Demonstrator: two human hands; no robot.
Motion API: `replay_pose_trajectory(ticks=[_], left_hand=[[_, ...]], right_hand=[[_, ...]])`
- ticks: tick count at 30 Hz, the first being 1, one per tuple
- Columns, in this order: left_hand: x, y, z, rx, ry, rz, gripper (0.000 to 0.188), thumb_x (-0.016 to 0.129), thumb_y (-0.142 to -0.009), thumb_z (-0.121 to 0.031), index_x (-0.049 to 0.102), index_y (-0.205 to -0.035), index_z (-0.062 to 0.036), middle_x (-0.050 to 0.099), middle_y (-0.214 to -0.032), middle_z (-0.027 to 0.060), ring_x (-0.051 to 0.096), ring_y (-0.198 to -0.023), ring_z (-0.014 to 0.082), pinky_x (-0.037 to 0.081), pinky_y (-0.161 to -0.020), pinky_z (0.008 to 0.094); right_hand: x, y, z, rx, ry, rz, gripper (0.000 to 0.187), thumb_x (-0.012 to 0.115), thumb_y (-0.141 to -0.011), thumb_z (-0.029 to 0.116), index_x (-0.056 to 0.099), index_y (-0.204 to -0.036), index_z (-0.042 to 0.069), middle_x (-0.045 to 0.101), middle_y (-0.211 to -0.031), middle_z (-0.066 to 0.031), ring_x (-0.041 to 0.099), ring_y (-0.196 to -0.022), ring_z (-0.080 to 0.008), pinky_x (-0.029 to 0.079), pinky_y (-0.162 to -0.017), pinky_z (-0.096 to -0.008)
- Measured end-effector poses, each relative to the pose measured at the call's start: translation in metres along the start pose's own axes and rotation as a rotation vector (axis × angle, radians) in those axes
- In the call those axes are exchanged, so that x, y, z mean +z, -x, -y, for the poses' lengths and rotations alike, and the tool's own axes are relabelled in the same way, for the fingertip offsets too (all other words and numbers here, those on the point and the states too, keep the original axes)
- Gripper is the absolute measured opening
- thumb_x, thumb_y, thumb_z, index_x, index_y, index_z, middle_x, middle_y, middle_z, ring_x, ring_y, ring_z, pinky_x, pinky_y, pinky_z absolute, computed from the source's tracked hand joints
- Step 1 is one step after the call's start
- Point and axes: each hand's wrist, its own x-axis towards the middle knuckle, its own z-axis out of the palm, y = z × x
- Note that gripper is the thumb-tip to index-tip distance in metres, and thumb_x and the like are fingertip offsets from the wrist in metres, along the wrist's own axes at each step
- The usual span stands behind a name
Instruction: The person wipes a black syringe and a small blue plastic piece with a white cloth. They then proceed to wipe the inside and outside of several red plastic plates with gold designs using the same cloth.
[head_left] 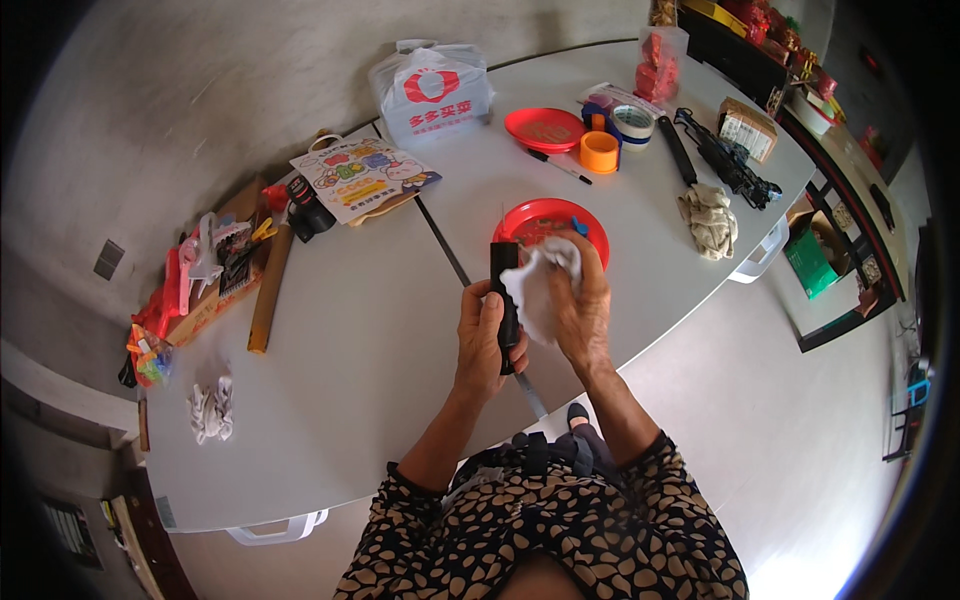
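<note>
One red-printed bag [432,100], lettered sheet [355,182], left hand [483,340] gripping black cylinder [504,268]

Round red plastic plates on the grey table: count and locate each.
2: one plate partly behind the right hand, the other plate farther back beside the round orange roll.

Left fingers [474,300] curled, thumb [491,313] upward; right fingers [593,268] bent; forearms [438,436] extended forward.
</note>
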Motion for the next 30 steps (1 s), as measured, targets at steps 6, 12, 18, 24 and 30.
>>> replay_pose_trajectory(ticks=[6,12,18,24,30], left_hand=[[-0.014,-0.013,0.017,0.156,0.069,-0.115,0.030,0.037,-0.100,-0.040,0.042,-0.113,-0.0127,0.054,-0.096,0.0038,0.058,-0.075,0.0119,0.052,-0.062,0.0265],[-0.043,-0.014,0.022,0.227,0.176,0.044,0.031,0.033,-0.102,-0.034,0.044,-0.116,-0.0086,0.055,-0.100,0.0042,0.058,-0.089,0.0129,0.052,-0.078,0.0291],[-0.008,-0.008,0.000,0.140,0.205,-0.155,0.028,0.033,-0.101,-0.034,0.042,-0.115,-0.0110,0.057,-0.090,0.0047,0.060,-0.076,0.0142,0.053,-0.062,0.0254],[-0.009,-0.004,0.006,0.044,0.082,-0.047,0.022,0.036,-0.101,-0.035,0.041,-0.110,-0.0152,0.053,-0.074,0.0078,0.052,-0.048,0.0138,0.037,-0.032,0.0223],[-0.001,0.000,0.006,0.072,-0.010,0.083,0.028,0.037,-0.101,-0.032,0.045,-0.112,-0.0076,0.056,-0.075,0.0109,0.052,-0.048,0.0140,0.036,-0.034,0.0219]], right_hand=[[0.037,0.015,0.006,-0.061,0.055,0.184,0.039,0.057,-0.086,0.009,0.051,-0.123,0.000,0.052,-0.107,-0.0205,0.051,-0.095,-0.0369,0.044,-0.085,-0.0428],[0.036,0.054,0.006,-0.372,0.286,0.227,0.048,0.062,-0.078,0.003,0.050,-0.123,-0.005,0.048,-0.113,-0.0203,0.048,-0.104,-0.0353,0.042,-0.088,-0.0401],[0.021,0.040,0.010,-0.469,0.233,0.210,0.041,0.063,-0.072,0.000,0.057,-0.113,0.002,0.054,-0.102,-0.0156,0.053,-0.093,-0.0333,0.047,-0.075,-0.0402],[0.021,0.001,0.018,0.060,0.037,0.045,0.015,0.054,-0.087,0.008,0.057,-0.100,0.001,0.061,-0.080,-0.0123,0.060,-0.066,-0.0233,0.048,-0.061,-0.0326],[-0.007,-0.034,0.025,0.550,-0.731,0.369,0.015,0.055,-0.089,0.016,0.061,-0.094,0.003,0.063,-0.079,-0.0032,0.060,-0.070,-0.0104,0.050,-0.063,-0.0263]])
